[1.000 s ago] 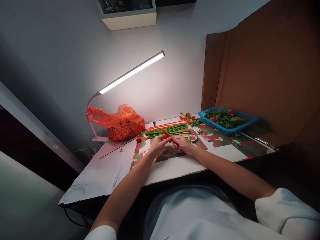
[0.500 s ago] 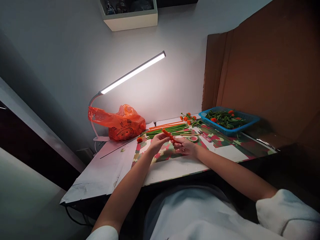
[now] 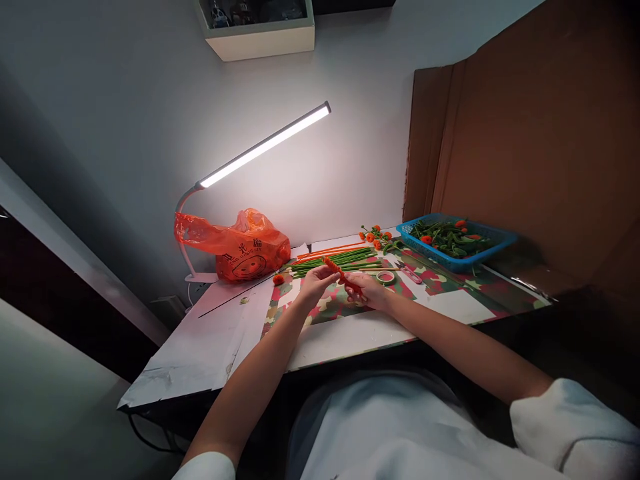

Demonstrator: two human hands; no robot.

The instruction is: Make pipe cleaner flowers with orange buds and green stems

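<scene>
Between my hands, over the table, runs an orange, fuzzy-looking coiled pipe cleaner (image 3: pixel 331 265). My left hand (image 3: pixel 316 284) pinches its upper part with thumb and fingers. Closed around its lower part is my right hand (image 3: pixel 366 291), whose fingers partly hide it. Just behind the hands lies a bundle of green stems (image 3: pixel 345 259), with straight orange pipe cleaners (image 3: pixel 333 250) beyond it. A single orange pompom flower (image 3: pixel 279 279) rests left of my left hand. Close to my right hand are a roll of pale tape (image 3: pixel 385 277) and pink-handled scissors (image 3: pixel 411 273).
A blue basket (image 3: pixel 456 259) of leafy orange flowers stands at the back right, with more orange flowers (image 3: pixel 376 237) beside it. At the back left are an orange plastic bag (image 3: pixel 250 250) and a lit desk lamp (image 3: pixel 265 145). A thin dark rod (image 3: pixel 233 298) lies on the left.
My right hand has shifted slightly, its fingers curling differently around the lower part of the orange pipe cleaner. My left hand keeps its pinch. The other things lie as before.
</scene>
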